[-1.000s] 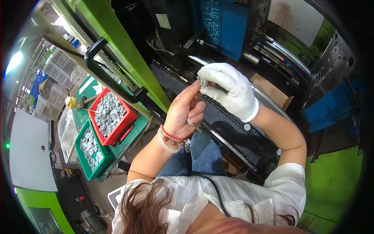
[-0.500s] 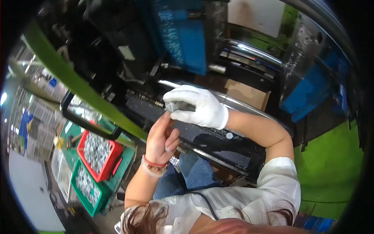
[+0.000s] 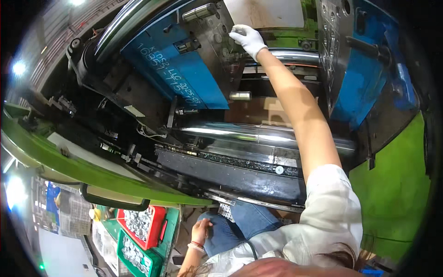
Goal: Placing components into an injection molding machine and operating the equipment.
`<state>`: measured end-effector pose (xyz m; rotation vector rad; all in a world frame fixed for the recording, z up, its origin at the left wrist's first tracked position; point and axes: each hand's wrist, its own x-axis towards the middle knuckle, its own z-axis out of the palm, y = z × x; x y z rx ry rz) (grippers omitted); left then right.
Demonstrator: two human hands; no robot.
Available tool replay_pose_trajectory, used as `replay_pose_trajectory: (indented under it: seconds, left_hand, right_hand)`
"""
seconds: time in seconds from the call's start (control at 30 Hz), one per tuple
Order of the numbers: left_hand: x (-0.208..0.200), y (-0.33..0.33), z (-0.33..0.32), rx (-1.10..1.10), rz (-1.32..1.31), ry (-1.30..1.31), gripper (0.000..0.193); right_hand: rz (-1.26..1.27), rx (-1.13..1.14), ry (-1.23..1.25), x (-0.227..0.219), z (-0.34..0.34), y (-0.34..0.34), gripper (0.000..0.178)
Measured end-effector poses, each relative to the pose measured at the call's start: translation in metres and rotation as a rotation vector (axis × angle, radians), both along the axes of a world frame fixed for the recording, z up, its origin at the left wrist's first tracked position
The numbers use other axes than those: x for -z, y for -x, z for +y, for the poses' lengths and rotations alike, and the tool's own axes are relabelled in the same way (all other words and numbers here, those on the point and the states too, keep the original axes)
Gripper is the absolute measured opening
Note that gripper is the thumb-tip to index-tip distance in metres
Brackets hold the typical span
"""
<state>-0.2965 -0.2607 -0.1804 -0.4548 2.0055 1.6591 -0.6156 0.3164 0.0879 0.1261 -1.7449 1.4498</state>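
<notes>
My right hand [image 3: 248, 39], in a white glove, reaches far up with the arm stretched out and its fingers lie against the dark steel mould face [image 3: 217, 51] beside the blue mould plate [image 3: 184, 74]. Whether the glove grips a part there is hidden by the fingers. My left hand [image 3: 201, 229] is bare, with a red band at the wrist, and rests low on my thigh in blue jeans; I see nothing in it.
A chrome tie bar [image 3: 249, 133] runs across below the outstretched arm. A second blue plate [image 3: 369, 64] stands at the right. A green sliding guard [image 3: 69, 171] with a black handle [image 3: 113, 203] crosses the left. Below it stand a red crate [image 3: 157, 226] and a green crate [image 3: 122, 249] of small grey parts.
Both hands were together in front of me on a small clear part. Now the gloved right hand has gone up to the mould face, and the left has dropped to my thigh.
</notes>
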Motion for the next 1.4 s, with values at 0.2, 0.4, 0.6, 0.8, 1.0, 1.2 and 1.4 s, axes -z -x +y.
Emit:
replay_pose_trajectory:
  seconds: [0.2, 0.4, 0.6, 0.8, 1.0, 1.2, 1.4]
  left_hand:
    - [0.011, 0.003, -0.017, -0.166, -0.103, -0.207, 0.032]
    - [0.014, 0.007, -0.03, -0.14, -0.187, -0.322, 0.036]
    - [0.02, 0.011, -0.035, -0.154, -0.226, -0.375, 0.035]
    - [0.022, 0.015, -0.038, -0.125, -0.263, -0.422, 0.035]
    - [0.023, 0.016, -0.038, -0.131, -0.261, -0.424, 0.034]
    - [0.027, 0.017, -0.039, -0.119, -0.257, -0.421, 0.034]
    - [0.023, 0.015, -0.037, -0.133, -0.274, -0.406, 0.035]
  right_hand:
    - [0.081, -0.071, 0.071, 0.008, 0.002, 0.03, 0.038]
    - [0.073, 0.0, 0.055, 0.01, -0.003, 0.03, 0.041]
    - [0.07, 0.0, 0.004, 0.003, -0.004, 0.019, 0.043]
    - [0.119, -0.067, 0.0, 0.003, -0.001, 0.021, 0.04]
    - [0.097, -0.049, -0.022, -0.001, -0.003, 0.017, 0.038]
    - [0.062, 0.065, -0.136, -0.007, 0.001, 0.023, 0.035]
    - [-0.059, 0.15, -0.117, -0.015, -0.003, 0.031, 0.034]
